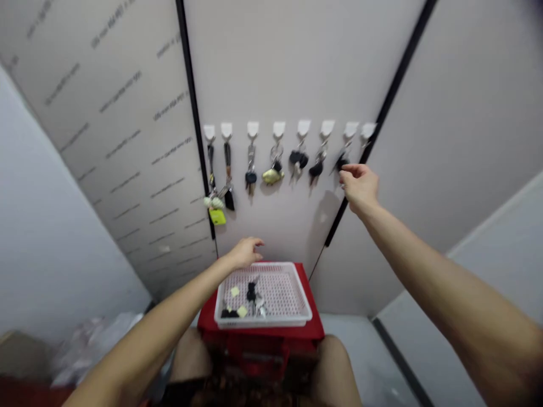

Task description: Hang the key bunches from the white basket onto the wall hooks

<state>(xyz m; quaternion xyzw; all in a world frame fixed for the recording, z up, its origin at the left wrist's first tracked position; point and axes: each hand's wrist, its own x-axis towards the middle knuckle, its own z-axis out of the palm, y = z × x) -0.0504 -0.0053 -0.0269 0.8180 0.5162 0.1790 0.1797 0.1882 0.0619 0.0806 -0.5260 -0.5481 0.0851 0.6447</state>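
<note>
A row of white wall hooks (278, 129) carries several key bunches. My right hand (360, 183) is raised to the wall, fingers pinched on the black key bunch (340, 162) that hangs from the second hook from the right. The rightmost hook (368, 130) is bare. My left hand (247, 252) hovers over the far rim of a white mesh basket (292, 294), fingers loosely curled and holding nothing. Inside the basket lie a few black keys (251, 291) and yellow tags (241, 311).
The basket rests on a red stool (313, 329) between my knees. Other bunches hang to the left, among them a gold fish charm (272, 176) and a yellow-green tag (218, 216). Black vertical strips divide the wall panels. Crumpled plastic (91, 339) lies at lower left.
</note>
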